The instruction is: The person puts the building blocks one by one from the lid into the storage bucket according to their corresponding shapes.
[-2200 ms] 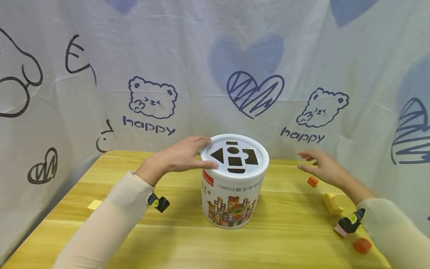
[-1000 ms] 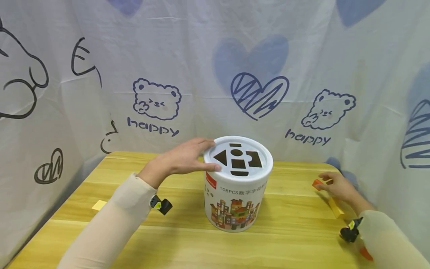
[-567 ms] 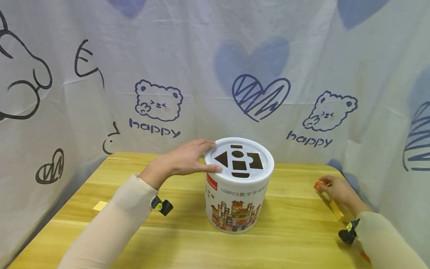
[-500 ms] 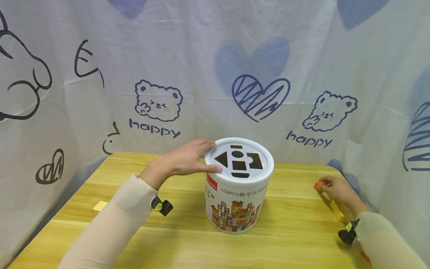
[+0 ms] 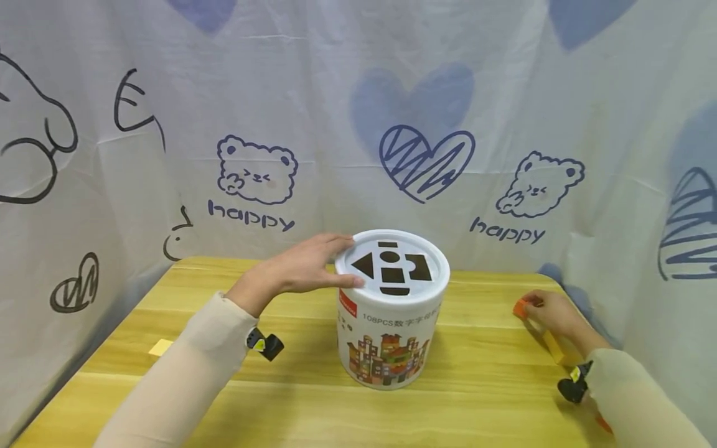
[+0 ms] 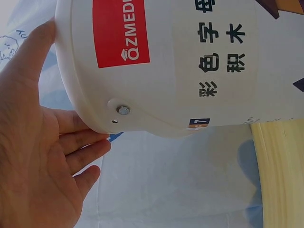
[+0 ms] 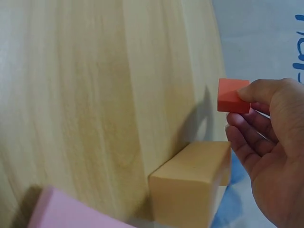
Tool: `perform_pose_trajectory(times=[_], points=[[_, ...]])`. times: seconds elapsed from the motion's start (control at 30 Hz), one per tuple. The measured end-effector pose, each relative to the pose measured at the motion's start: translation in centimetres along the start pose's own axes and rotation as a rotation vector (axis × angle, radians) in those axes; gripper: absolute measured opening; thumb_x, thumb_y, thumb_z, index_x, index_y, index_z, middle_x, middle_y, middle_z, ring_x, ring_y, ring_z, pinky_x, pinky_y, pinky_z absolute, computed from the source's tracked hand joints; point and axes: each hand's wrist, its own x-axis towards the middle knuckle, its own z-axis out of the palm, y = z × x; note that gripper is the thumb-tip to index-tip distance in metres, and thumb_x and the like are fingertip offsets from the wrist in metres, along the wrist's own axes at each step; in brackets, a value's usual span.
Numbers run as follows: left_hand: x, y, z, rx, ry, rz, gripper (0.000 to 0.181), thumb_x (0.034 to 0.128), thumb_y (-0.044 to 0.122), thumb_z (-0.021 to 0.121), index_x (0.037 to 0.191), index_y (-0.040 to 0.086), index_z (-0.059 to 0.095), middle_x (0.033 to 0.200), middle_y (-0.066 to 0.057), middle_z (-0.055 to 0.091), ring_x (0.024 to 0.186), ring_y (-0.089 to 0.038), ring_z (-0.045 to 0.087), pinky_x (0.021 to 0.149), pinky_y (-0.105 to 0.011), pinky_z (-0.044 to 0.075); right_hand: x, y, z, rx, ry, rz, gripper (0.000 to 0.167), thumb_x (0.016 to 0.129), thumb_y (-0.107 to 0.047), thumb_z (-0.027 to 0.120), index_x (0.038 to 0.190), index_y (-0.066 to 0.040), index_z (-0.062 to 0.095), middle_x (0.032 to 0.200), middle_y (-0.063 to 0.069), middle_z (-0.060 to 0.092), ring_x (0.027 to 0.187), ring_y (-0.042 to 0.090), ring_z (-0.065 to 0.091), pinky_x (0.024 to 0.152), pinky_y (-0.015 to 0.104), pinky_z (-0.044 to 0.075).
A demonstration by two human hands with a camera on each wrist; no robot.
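A white bucket (image 5: 386, 342) with shape cut-outs in its lid (image 5: 372, 239) stands upright mid-table. My left hand (image 5: 297, 267) rests on the lid's left rim, thumb and fingers spread; in the left wrist view the hand (image 6: 38, 142) lies along the rim of the bucket (image 6: 156, 85). At the right, my right hand (image 5: 560, 317) pinches a small orange-red block (image 5: 520, 308). The right wrist view shows the block (image 7: 230, 96) between thumb and fingers of the hand (image 7: 285, 137), close to the tabletop. A yellow block (image 7: 185, 180) lies beside that hand.
On the wooden table (image 5: 269, 410), a pale yellow block (image 5: 160, 347) lies at the left. A red block (image 5: 604, 424) is partly hidden by the right sleeve. The right wrist view also shows a pink block (image 7: 71, 213). A patterned curtain (image 5: 330, 93) hangs behind.
My right hand has come down and right from above the table to the orange-red block and now pinches it. My left hand stays on the lid. The head view has shifted slightly.
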Motion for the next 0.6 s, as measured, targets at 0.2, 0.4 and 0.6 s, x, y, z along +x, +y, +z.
perform_pose_trajectory(times=[0.2, 0.4, 0.6], points=[[0.0, 0.0, 0.0, -0.009, -0.001, 0.003, 0.103, 0.0784, 0.080, 0.054, 0.153, 0.012, 0.033, 0.157, -0.009, 0.030, 0.143, -0.028, 0.028, 0.115, -0.053, 0.024, 0.2, -1.3, -0.9, 0.028, 0.024, -0.062, 0.024, 0.092, -0.007, 0.065, 0.108, 0.012, 0.064, 0.095, 0.019, 0.068, 0.091, 0.039, 0.065, 0.078, 0.049, 0.055], [0.1, -0.1, -0.1, -0.025, -0.004, 0.013, 0.102, 0.0796, 0.077, 0.056, 0.153, 0.011, 0.032, 0.157, -0.009, 0.030, 0.143, -0.030, 0.028, 0.115, -0.054, 0.024, 0.4, -3.4, -2.1, 0.028, 0.044, -0.086, 0.030, 0.095, -0.013, 0.064, 0.113, 0.010, 0.062, 0.100, 0.021, 0.068, 0.095, 0.041, 0.064, 0.081, 0.053, 0.054], [0.1, -0.1, -0.1, -0.027, 0.000, 0.004, 0.102, 0.0788, 0.078, 0.056, 0.153, 0.012, 0.033, 0.157, -0.010, 0.030, 0.142, -0.030, 0.029, 0.114, -0.054, 0.025, 1.0, -5.6, -3.5, 0.036, 0.048, -0.113, 0.027, 0.096, -0.015, 0.063, 0.113, 0.006, 0.065, 0.098, 0.015, 0.070, 0.093, 0.033, 0.065, 0.081, 0.048, 0.055]])
